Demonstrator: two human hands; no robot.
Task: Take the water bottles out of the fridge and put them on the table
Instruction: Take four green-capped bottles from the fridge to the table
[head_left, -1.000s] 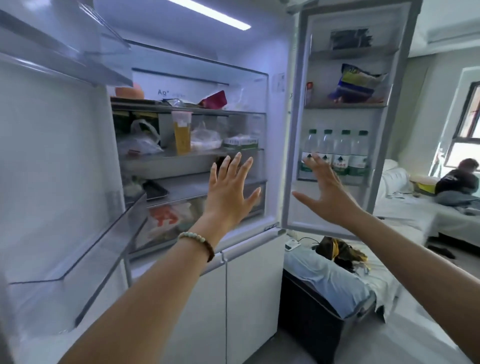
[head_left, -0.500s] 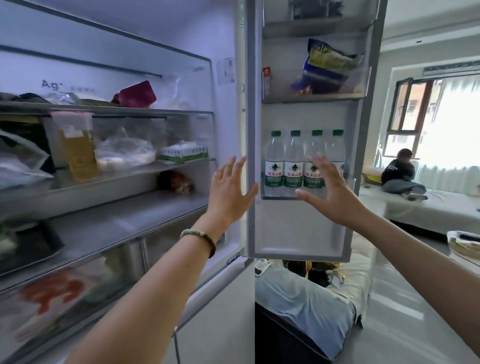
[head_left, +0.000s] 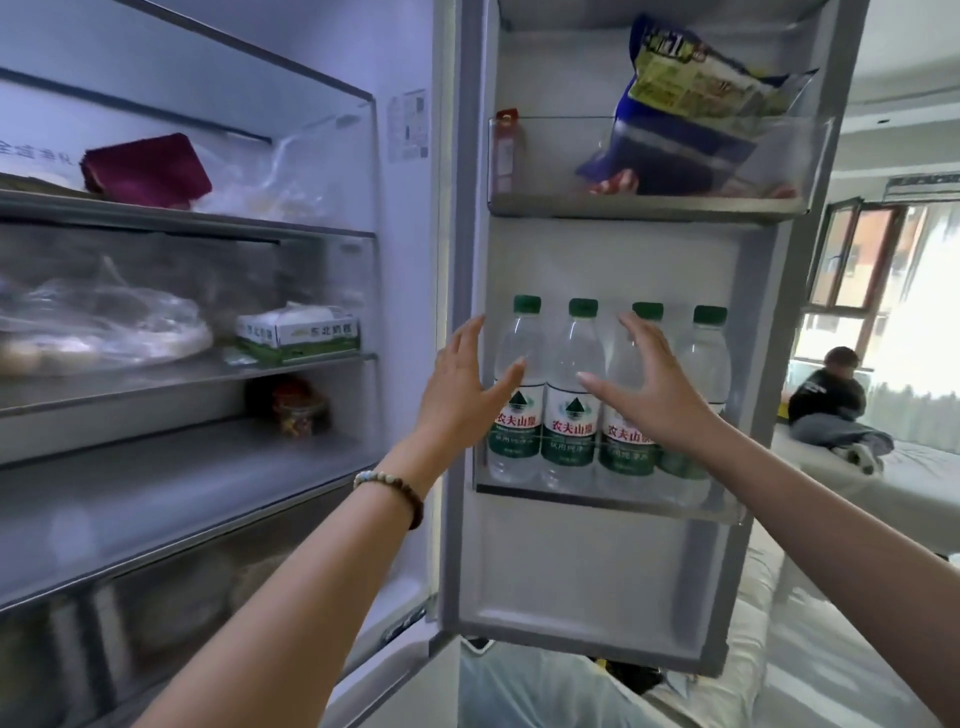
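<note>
Daylight from a far window is falling across a room where the fridge door (head_left: 613, 571) is standing open, and four bottles (head_left: 571, 395) are sitting upright, touching in a row, in its lower bin (head_left: 608, 501). Both hands are spreading wide and holding nothing: the left hand (head_left: 460, 392) is hovering by the leftmost bottle, the right hand (head_left: 647, 392) is covering the third. Gripping several smooth bottles at once is probably risking a slip, or a base catching the bin's lip. Headroom is looking generous under the upper bin (head_left: 649, 205) holding a bag (head_left: 691, 104); no table is showing.
</note>
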